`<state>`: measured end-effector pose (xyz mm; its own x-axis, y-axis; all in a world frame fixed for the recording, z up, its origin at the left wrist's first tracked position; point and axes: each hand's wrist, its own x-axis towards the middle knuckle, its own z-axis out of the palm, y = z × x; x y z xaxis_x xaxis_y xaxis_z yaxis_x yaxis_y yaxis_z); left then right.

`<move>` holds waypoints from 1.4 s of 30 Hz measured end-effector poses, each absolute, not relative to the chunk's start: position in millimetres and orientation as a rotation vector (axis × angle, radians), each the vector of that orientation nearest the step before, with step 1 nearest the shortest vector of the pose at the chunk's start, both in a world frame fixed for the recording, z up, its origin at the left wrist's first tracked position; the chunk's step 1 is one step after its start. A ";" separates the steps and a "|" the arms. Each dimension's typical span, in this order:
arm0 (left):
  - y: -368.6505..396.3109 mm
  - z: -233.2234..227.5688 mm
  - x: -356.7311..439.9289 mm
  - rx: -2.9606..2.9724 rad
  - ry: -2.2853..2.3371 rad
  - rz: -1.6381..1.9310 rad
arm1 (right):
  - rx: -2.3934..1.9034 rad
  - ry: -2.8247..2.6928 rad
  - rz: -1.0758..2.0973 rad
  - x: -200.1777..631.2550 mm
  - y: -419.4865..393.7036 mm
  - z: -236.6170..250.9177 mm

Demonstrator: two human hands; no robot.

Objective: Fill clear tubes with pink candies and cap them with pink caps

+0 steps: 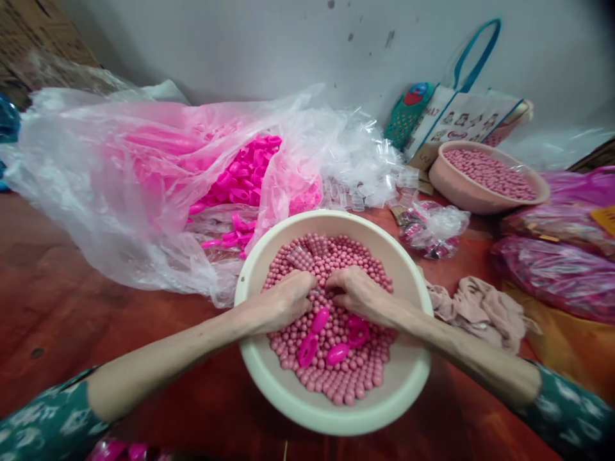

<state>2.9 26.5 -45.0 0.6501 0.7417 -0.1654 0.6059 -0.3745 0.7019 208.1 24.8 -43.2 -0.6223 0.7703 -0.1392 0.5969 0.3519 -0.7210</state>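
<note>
Both hands, left (283, 299) and right (359, 296), fingers curled into small, light, likely slippery beads (336, 371) in a bowl (269, 378); pink clips (331, 339) at 6 o'clock look best pinched.

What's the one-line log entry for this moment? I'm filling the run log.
left hand in pink beads | right hand same | cream bowl | grips unclear

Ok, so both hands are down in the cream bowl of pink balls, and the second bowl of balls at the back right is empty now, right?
Not quite. The head view shows both the left hand and right hand in the cream bowl of pink balls, but the second bowl at back right is filled with balls, not empty.
</note>
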 end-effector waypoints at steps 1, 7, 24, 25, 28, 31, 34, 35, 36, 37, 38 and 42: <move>27.2 -42.5 2.6 2.067 1.058 0.232 | -1.237 -2.349 1.201 207.5 28.2 -43.3; 24.0 -20.8 3.1 1.889 1.053 0.295 | -1.250 -1.979 1.599 212.2 31.3 -37.0; 21.7 -3.5 14.8 1.417 0.882 0.329 | -0.997 -2.250 1.076 211.4 9.2 4.5; 22.0 -3.0 15.3 1.411 0.857 0.307 | -0.961 -2.326 1.061 211.0 10.6 6.0; 22.5 -1.9 15.6 1.401 0.825 0.252 | -0.913 -2.468 1.047 209.1 15.4 4.2; 22.3 -2.4 15.7 1.383 0.789 0.220 | -0.822 -2.492 1.161 207.8 19.7 -0.2; 22.0 -4.5 16.9 1.385 0.795 0.212 | -0.768 -2.396 1.320 208.6 23.3 -3.3; 22.0 -5.2 17.3 1.391 0.802 0.204 | -0.770 -2.354 1.385 209.7 24.6 -4.6; 22.2 -5.8 17.4 1.403 0.815 0.195 | -0.780 -2.308 1.450 211.5 25.9 -6.3; 22.5 -6.4 17.1 1.424 0.838 0.189 | -0.802 -2.261 1.515 213.8 27.4 -8.4; 22.9 -6.8 16.3 1.454 0.872 0.181 | -0.835 -2.220 1.571 216.8 28.9 -10.9; 24.9 -7.5 11.1 1.593 1.025 0.170 | -1.012 -2.233 1.446 229.3 32.8 -19.3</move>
<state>11.1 24.9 -7.5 0.6046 0.6827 -0.4103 0.5138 0.0595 0.8559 229.3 32.8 -19.3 -0.7092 0.6938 -0.1250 0.3980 0.2476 -0.8833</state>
